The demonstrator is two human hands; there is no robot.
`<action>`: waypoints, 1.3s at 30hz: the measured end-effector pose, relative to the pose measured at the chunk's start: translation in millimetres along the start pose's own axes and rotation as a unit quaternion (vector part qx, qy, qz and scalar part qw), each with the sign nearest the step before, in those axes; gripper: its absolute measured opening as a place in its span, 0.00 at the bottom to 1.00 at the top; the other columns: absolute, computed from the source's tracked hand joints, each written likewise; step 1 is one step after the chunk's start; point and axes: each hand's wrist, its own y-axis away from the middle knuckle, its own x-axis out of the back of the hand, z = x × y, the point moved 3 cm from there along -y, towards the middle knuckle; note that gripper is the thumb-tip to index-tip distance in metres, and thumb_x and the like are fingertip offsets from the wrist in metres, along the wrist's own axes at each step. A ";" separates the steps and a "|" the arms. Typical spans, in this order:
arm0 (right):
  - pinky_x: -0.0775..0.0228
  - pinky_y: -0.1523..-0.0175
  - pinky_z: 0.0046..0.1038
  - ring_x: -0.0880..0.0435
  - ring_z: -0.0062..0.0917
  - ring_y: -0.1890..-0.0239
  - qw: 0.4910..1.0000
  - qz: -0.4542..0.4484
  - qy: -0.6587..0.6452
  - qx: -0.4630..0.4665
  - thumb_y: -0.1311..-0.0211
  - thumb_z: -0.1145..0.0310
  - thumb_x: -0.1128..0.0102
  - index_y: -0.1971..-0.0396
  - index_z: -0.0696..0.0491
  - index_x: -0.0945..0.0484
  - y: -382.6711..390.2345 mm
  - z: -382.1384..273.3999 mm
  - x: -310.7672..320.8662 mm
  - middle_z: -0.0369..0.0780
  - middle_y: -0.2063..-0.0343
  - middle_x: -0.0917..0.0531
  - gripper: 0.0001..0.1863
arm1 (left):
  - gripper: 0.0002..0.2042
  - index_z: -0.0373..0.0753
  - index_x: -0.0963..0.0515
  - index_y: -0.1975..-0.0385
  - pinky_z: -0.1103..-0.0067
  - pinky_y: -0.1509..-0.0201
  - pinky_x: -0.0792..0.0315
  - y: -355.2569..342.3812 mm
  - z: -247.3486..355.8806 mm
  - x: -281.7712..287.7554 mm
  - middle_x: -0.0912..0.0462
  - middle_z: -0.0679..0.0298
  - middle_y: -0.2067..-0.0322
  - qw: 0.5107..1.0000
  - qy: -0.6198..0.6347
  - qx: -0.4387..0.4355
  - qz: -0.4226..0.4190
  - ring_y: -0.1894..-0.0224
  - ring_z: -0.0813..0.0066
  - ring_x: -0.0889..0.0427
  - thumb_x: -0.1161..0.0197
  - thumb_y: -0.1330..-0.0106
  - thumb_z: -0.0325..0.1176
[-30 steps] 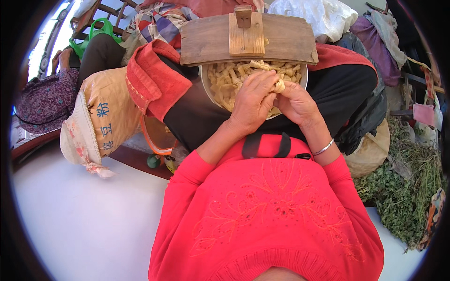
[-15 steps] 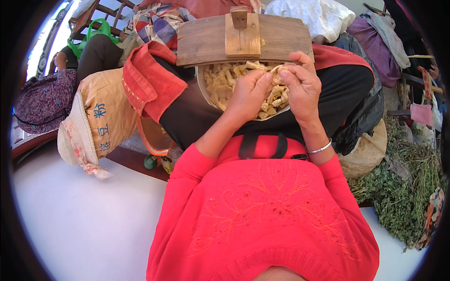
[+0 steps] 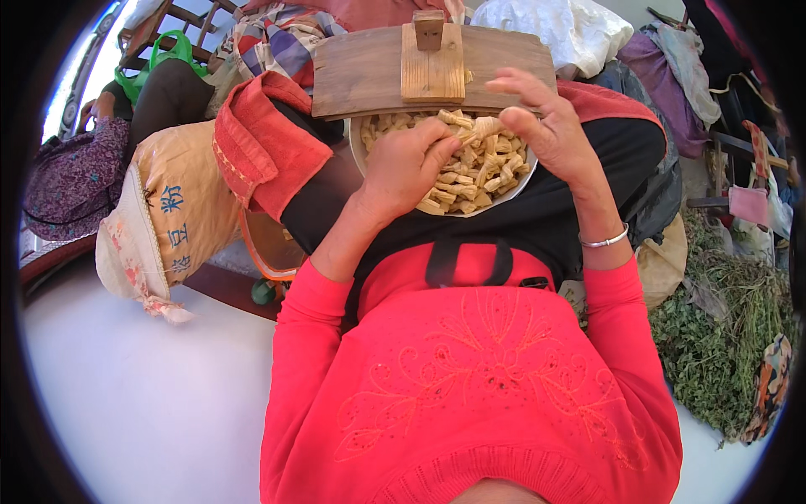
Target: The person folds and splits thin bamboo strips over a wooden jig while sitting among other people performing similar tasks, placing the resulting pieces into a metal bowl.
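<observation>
My left hand (image 3: 407,164) is over the left part of a white bowl (image 3: 356,149) on my lap. Its thumb and forefinger are pinched together at the end of a pale yellow knotted strip (image 3: 485,127). My right hand (image 3: 550,130) is raised at the bowl's right edge, fingers spread and holding nothing. Many short, pale yellow folded and knotted pieces (image 3: 470,181) fill the bowl. Against its far rim lies a brown wooden board (image 3: 353,71) with a lighter block and an upright wooden peg (image 3: 429,30) fixed on it.
A tan sack (image 3: 189,189) and an orange-rimmed container (image 3: 270,244) stand at my left. Red cloths (image 3: 269,143) lie over my knees. Green plants (image 3: 722,336) are heaped at the right. Another person's dark-clad leg (image 3: 172,97) shows at the far left.
My hands were together over the bowl, working a strip between their fingertips. They have parted: the right moved up and right and opened, the left moved left and down.
</observation>
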 end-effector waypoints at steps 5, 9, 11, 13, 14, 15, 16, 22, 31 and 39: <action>0.32 0.65 0.18 0.25 0.14 0.72 0.963 -0.149 -0.156 -0.161 0.41 0.71 0.40 0.63 0.60 0.22 -11.5 -0.9 -18.3 0.33 0.76 0.22 0.09 | 0.09 0.34 0.23 0.71 0.84 0.73 0.36 -18.6 -22.7 7.1 0.27 0.72 0.81 0.981 0.165 0.086 -0.051 0.77 0.84 0.32 0.41 0.33 0.34; 0.33 0.66 0.17 0.26 0.12 0.72 0.971 -0.104 -0.149 -0.159 0.41 0.73 0.41 0.64 0.60 0.22 -20.5 6.9 -23.2 0.32 0.76 0.22 0.08 | 0.11 0.35 0.21 0.70 0.88 0.73 0.39 -27.1 -39.2 16.7 0.29 0.76 0.79 0.963 0.221 0.125 -0.090 0.75 0.90 0.35 0.41 0.32 0.36; 0.33 0.66 0.17 0.26 0.12 0.72 0.977 -0.024 -0.159 -0.143 0.41 0.73 0.41 0.64 0.60 0.22 -29.8 14.9 -27.5 0.32 0.76 0.22 0.08 | 0.09 0.35 0.21 0.65 0.89 0.73 0.41 -37.2 -54.9 23.3 0.29 0.76 0.77 0.953 0.268 0.132 -0.058 0.75 0.90 0.36 0.41 0.33 0.35; 0.39 0.70 0.14 0.33 0.09 0.75 0.979 0.008 -0.155 -0.130 0.39 0.73 0.42 0.63 0.57 0.20 -36.3 23.5 -33.3 0.27 0.77 0.26 0.07 | 0.09 0.35 0.22 0.62 0.90 0.73 0.42 -46.4 -62.8 32.6 0.29 0.76 0.76 0.932 0.318 0.162 -0.057 0.76 0.90 0.36 0.42 0.33 0.34; 0.40 0.71 0.14 0.33 0.09 0.76 0.985 0.014 -0.120 -0.121 0.38 0.73 0.42 0.63 0.56 0.20 -41.2 31.4 -37.3 0.27 0.78 0.26 0.06 | 0.09 0.35 0.23 0.60 0.90 0.75 0.42 -50.7 -66.8 35.3 0.29 0.76 0.76 0.937 0.306 0.165 -0.027 0.77 0.90 0.37 0.42 0.34 0.32; 0.40 0.71 0.14 0.33 0.09 0.76 0.990 0.020 -0.085 -0.111 0.38 0.73 0.42 0.63 0.56 0.20 -45.8 35.5 -39.9 0.27 0.78 0.26 0.06 | 0.08 0.35 0.22 0.60 0.90 0.75 0.43 -55.5 -75.1 35.5 0.29 0.76 0.76 0.941 0.295 0.169 -0.009 0.77 0.90 0.37 0.42 0.34 0.31; 0.32 0.65 0.22 0.26 0.15 0.73 0.992 0.034 -0.047 -0.108 0.38 0.70 0.43 0.66 0.57 0.20 -50.5 36.7 -41.4 0.37 0.79 0.21 0.07 | 0.08 0.35 0.22 0.60 0.90 0.75 0.43 -60.5 -86.5 34.5 0.29 0.76 0.76 0.943 0.284 0.172 0.009 0.78 0.90 0.37 0.42 0.34 0.31; 0.30 0.64 0.28 0.22 0.28 0.74 0.992 0.081 0.043 -0.086 0.40 0.69 0.43 0.67 0.57 0.20 -62.8 40.7 -52.0 0.42 0.78 0.19 0.08 | 0.05 0.34 0.22 0.67 0.81 0.67 0.32 -80.5 -117.6 21.9 0.22 0.69 0.75 0.969 0.192 0.132 0.086 0.72 0.82 0.28 0.42 0.38 0.28; 0.30 0.58 0.35 0.22 0.37 0.64 0.935 0.091 0.330 0.091 0.43 0.67 0.40 0.66 0.52 0.19 -32.2 20.2 -41.1 0.40 0.66 0.19 0.07 | 0.07 0.32 0.24 0.71 0.84 0.70 0.34 -58.5 -99.4 30.9 0.24 0.69 0.78 0.980 0.065 0.129 0.138 0.75 0.84 0.30 0.43 0.34 0.30; 0.32 0.69 0.34 0.22 0.36 0.71 0.953 0.142 0.229 0.139 0.41 0.63 0.40 0.74 0.52 0.24 -41.2 -10.6 -46.5 0.40 0.78 0.22 0.08 | 0.09 0.37 0.27 0.64 0.86 0.80 0.36 -38.0 -12.9 -14.2 0.31 0.71 0.83 0.829 0.517 0.209 0.042 0.84 0.85 0.35 0.48 0.29 0.36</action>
